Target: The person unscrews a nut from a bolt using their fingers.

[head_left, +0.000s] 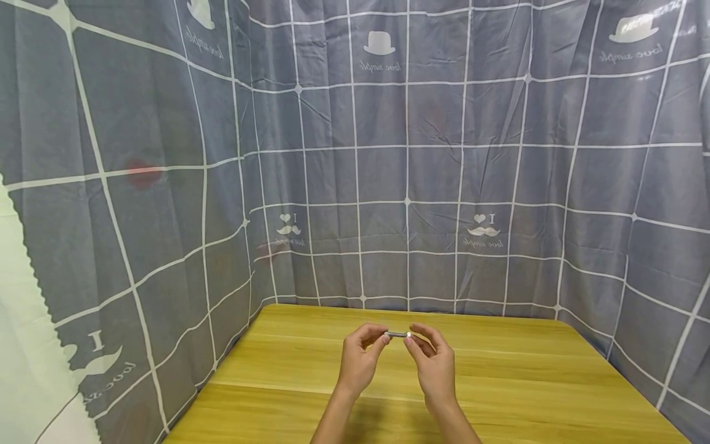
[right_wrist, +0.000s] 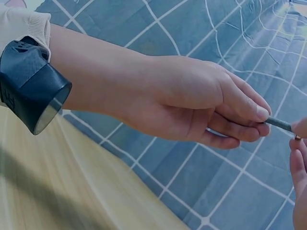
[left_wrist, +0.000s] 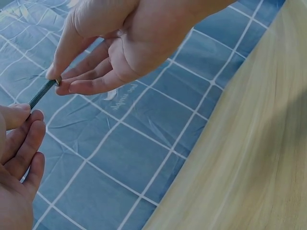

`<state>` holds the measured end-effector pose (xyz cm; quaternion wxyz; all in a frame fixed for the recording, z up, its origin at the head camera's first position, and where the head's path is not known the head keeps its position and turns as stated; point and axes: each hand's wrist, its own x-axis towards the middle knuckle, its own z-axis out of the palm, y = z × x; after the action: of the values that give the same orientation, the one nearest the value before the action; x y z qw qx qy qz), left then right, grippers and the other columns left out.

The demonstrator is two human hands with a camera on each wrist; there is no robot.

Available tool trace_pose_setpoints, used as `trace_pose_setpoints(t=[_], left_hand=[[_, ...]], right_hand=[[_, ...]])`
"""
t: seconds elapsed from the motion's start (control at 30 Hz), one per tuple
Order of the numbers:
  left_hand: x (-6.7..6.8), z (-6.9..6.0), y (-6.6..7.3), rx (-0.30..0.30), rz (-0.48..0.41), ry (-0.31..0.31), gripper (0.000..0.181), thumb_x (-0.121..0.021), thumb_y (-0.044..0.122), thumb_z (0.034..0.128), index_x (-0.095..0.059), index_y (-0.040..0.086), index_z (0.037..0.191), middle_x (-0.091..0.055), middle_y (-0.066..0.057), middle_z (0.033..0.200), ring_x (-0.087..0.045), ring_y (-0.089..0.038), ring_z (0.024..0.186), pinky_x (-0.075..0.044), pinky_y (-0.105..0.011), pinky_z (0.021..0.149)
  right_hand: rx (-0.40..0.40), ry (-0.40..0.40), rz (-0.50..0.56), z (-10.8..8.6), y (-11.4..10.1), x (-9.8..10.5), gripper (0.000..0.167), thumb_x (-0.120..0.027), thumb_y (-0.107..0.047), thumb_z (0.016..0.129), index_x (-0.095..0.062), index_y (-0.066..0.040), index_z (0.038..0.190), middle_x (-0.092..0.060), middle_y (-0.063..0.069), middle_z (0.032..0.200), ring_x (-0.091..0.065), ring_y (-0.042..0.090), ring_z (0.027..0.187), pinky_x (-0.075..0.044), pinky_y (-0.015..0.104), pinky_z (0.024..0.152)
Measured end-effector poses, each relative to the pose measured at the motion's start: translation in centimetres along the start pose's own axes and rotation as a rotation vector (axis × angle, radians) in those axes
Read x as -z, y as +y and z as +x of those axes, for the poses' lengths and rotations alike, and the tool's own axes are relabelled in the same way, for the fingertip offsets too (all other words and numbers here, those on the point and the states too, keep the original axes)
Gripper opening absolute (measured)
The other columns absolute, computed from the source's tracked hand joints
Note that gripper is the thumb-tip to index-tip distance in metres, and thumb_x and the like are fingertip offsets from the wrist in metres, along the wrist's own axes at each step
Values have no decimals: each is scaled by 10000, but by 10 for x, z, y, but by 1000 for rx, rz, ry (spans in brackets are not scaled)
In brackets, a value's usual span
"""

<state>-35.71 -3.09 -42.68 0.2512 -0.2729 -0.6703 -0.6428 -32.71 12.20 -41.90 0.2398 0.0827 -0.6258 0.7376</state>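
Note:
A thin grey threaded bolt is held between both hands above the table, lying nearly level in the head view. My left hand pinches one end of it between thumb and fingertips. At the opposite end, the thumb and fingers of my right hand pinch around a small shiny piece. Whether that piece is a nut or the bolt's head is hard to tell, as fingertips partly cover it. In the right wrist view, the threads of the bolt show between the two hands.
Below the hands is a yellowish wood-grain table. A grey curtain with white grid lines surrounds it at the back and sides. Pale green cloth hangs at far left. A black wrist device sits on the left forearm.

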Motion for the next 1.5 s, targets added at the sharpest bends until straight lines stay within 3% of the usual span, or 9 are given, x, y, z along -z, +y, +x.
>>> trace_pose_setpoints(t=[0.13,0.3,0.6,0.87,1.07,1.3,1.5], left_hand=[[0,0,0,5,2,6,86,-721,38,968,-740,24,1050,-762,-93,978,-737,-268,917,-559,-350,906],[1,0,-2,2,-2,9,84,-727,50,966,-744,44,1048,-763,-73,979,-735,-276,917,-555,-344,912],[1,2,-2,3,-9,-3,91,-726,59,969,-745,49,1058,-762,-69,982,-731,-270,925,-553,-349,915],[1,2,0,23,-4,-8,89,-729,55,967,-745,45,1054,-761,-62,976,-729,-271,927,-550,-343,915],[1,1,-1,13,-7,-10,95,-728,59,969,-739,25,1056,-760,-70,980,-728,-268,928,-551,-349,918],[1,0,-3,19,-1,-8,91,-730,53,965,-741,34,1054,-761,-72,978,-729,-236,925,-553,-339,912],[0,1,-2,8,-13,-5,90,-737,51,958,-743,32,1046,-762,-79,976,-732,-241,922,-559,-341,905]], right_hand=[[-24,-4,6,1,0,0,307,-704,41,963,-660,73,1265,-606,179,1327,-683,115,1048,-534,224,906],[-24,-21,-28,2,2,1,235,-712,23,963,-709,58,1195,-643,182,1267,-681,138,981,-529,234,864],[3,-23,9,3,1,1,200,-735,-19,961,-687,75,1131,-660,179,1166,-662,163,1003,-531,237,866],[-41,-23,26,3,-1,1,323,-711,5,971,-640,59,1281,-572,147,1340,-643,167,1111,-521,230,931],[-38,-37,-22,2,0,2,234,-711,-9,975,-703,65,1196,-623,187,1295,-666,213,1047,-527,250,890],[-24,-69,36,1,1,3,217,-682,34,979,-664,80,1190,-601,221,1279,-666,160,1054,-521,249,910],[-6,-38,70,2,0,1,200,-702,26,969,-643,113,1140,-592,222,1263,-657,177,1084,-531,247,906]])
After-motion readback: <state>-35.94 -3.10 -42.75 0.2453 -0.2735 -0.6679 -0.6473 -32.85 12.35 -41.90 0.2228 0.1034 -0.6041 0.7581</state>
